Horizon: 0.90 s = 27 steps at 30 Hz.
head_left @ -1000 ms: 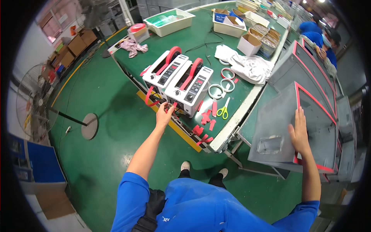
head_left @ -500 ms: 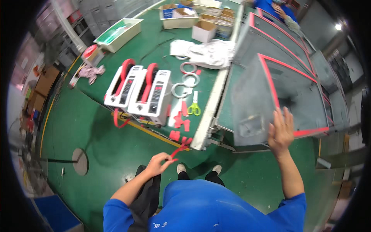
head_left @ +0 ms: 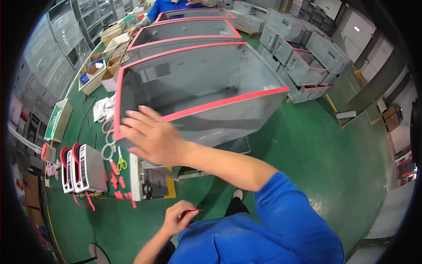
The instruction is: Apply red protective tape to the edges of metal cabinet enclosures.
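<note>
Right hand (head_left: 154, 140) flat on the near wall of a big grey metal box (head_left: 198, 88), fingers spread wide, holding nothing, just pressing. Left hand (head_left: 178, 218) low and close to the body, fingers pinched shut on a short red tape strip (head_left: 193, 210).

Box right under and beyond the right hand, tipped so its open side faces up, with red tape (head_left: 228, 102) along its rim. Probably stiff, hard and heavy, with smooth sides that could slip. Best steadied with a flat palm on the wall, as now, or gripped at the rim; edges likely sharp where no tape sits.

Strip probably very light, thin and floppy, sticky on one side, so easy to fold onto itself. Best held by one end between thumb and finger.

Right arm reaching forward and across, elbow bent, blue sleeve at the lower right. Left arm bent tight, wrist turned in.

Left of the hands, on the green counter (head_left: 70, 132): two tape dispensers (head_left: 79, 169) with red rolls, green-handled scissors (head_left: 121, 162), loose tape rolls (head_left: 107, 140) and cut red pieces (head_left: 118, 181). More grey boxes (head_left: 184, 33) beyond, and another person in blue (head_left: 169, 5) at the far end.
</note>
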Each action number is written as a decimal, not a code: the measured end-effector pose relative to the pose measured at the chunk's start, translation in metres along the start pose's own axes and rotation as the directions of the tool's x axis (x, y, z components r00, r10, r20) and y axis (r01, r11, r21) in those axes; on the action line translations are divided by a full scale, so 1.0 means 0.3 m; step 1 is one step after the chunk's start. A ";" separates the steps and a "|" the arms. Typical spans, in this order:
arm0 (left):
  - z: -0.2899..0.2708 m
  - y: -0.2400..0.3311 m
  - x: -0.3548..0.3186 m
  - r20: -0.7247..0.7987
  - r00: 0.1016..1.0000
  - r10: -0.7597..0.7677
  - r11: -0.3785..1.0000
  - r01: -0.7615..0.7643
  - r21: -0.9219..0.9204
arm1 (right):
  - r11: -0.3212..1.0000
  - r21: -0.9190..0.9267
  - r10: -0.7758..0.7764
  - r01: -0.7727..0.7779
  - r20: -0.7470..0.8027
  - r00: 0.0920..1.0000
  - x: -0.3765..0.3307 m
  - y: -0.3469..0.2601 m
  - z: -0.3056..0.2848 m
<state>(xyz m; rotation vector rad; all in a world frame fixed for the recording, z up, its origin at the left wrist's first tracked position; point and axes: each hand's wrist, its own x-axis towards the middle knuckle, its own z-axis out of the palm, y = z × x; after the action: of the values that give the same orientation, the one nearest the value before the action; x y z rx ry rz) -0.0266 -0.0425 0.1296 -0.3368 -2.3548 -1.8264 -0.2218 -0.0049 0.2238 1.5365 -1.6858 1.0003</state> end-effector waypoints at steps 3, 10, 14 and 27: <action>0.227 0.009 0.075 -0.081 0.995 -0.060 0.995 0.053 -0.090 | 0.958 -0.252 0.157 -0.138 0.056 0.986 -0.192 0.240 -0.426; 0.566 0.057 0.263 -0.071 0.989 -0.133 0.978 0.119 -0.172 | 0.753 -0.482 0.643 -0.447 0.398 0.654 -0.408 0.575 -0.853; 0.629 0.113 0.366 -0.053 0.997 -0.055 0.995 0.051 -0.086 | 0.736 -0.418 0.676 -0.532 0.427 0.601 -0.381 0.590 -0.864; 0.764 0.272 0.770 -0.114 0.990 -0.082 0.966 0.051 -0.254 | 0.887 0.325 0.057 -0.328 0.629 0.776 -0.384 0.501 -1.132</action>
<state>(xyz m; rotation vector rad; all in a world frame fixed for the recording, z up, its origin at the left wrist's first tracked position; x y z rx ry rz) -0.2224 0.2193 0.2054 -0.1669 -2.0820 -2.1159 -0.3699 0.3502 0.2800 2.1739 -2.2131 1.1020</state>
